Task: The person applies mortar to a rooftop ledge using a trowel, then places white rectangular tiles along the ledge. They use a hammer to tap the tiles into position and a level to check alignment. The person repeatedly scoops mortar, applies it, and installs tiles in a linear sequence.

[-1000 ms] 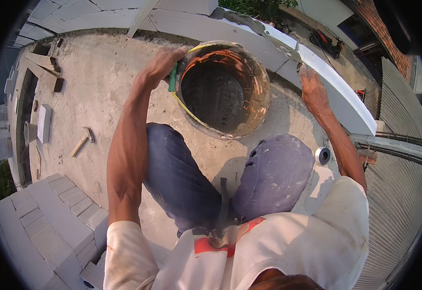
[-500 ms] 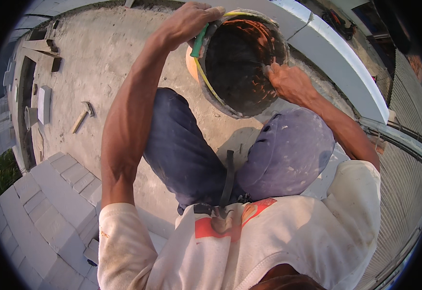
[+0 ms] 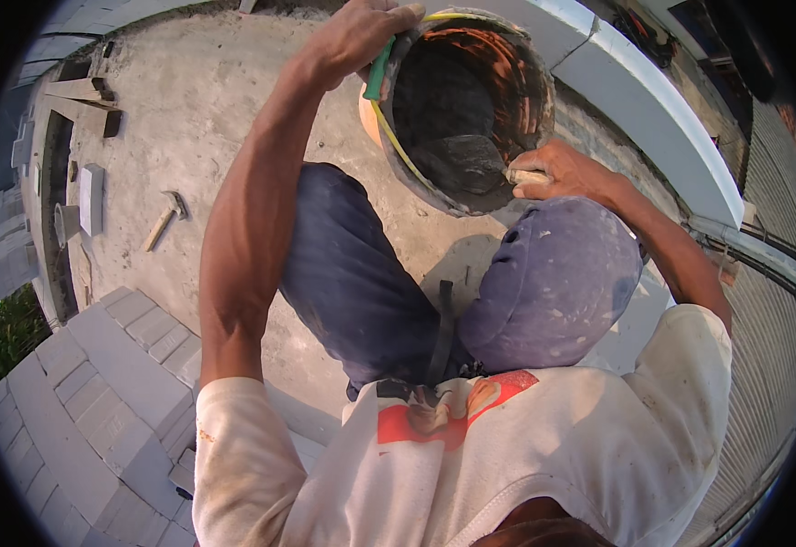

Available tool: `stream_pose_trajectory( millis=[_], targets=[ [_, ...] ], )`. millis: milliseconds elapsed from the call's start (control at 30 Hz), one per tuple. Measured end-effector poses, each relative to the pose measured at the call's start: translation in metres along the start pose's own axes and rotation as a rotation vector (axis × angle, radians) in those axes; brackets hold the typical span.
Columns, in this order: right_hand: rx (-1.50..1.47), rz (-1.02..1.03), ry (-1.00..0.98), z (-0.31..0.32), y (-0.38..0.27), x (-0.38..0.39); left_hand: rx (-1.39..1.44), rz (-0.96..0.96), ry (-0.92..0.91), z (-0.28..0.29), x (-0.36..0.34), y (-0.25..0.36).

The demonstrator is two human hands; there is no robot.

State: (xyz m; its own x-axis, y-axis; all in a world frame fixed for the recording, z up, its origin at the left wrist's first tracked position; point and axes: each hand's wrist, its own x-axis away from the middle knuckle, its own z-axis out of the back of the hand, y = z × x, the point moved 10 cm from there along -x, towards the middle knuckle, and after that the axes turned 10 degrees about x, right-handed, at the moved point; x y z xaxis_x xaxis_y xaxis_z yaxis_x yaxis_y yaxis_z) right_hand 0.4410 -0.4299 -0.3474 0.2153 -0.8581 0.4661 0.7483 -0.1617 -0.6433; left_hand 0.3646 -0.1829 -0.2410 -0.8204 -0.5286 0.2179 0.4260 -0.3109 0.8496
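In front of my knees a bucket (image 3: 536,87) is tipped so that its mouth faces me. Its orange inner wall is smeared with grey mortar (image 3: 443,96), which lies dark at the bottom. My left hand (image 3: 359,38) is closed over the upper left rim, beside the yellow wire handle with its green grip (image 3: 379,71). In my closed right hand (image 3: 569,171) is the pale handle of a trowel (image 3: 467,160). The mortar-coated blade reaches inside the bucket, near the lower rim.
A hammer (image 3: 164,221) lies on the rough concrete floor (image 3: 197,100) to the left. Stacked pale blocks (image 3: 115,374) stand at lower left, with wood pieces (image 3: 88,91) farther up. A low block wall (image 3: 635,100) runs along the right beyond the bucket.
My right hand has moved down and toward me along the bucket's rim. The trowel's handle and blade now show plainly; before, they were hard to make out. My left hand keeps its hold.
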Motion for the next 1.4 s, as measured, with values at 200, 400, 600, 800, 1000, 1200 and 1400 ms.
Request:
stream_pose_trajectory(
  millis=[200,400,600,800,1000,1200,1400],
  targets=[
    [-0.342,0.031,0.053,-0.004,0.026,0.007,0.179,0.080,0.000,0.006,-0.008,-0.041],
    [-0.576,-0.178,0.276,0.073,0.035,0.054,0.262,0.177,0.018,0.026,-0.003,-0.058],
    [0.304,-0.193,0.860,0.199,0.069,0.106,0.310,0.164,0.065,0.026,-0.009,-0.056],
    [1.157,-0.533,0.735,0.193,0.088,0.091,0.299,0.210,-0.008,0.020,-0.006,-0.059],
    [1.311,-0.542,0.808,0.147,0.122,0.125,0.305,0.218,0.008,0.021,-0.004,-0.060],
    [1.113,-0.626,0.858,0.087,0.152,0.165,0.314,0.185,0.021,0.022,-0.011,-0.060],
    [0.871,-0.368,0.974,0.023,0.113,0.191,0.227,0.129,-0.021,0.009,-0.008,-0.052]
  ],
)
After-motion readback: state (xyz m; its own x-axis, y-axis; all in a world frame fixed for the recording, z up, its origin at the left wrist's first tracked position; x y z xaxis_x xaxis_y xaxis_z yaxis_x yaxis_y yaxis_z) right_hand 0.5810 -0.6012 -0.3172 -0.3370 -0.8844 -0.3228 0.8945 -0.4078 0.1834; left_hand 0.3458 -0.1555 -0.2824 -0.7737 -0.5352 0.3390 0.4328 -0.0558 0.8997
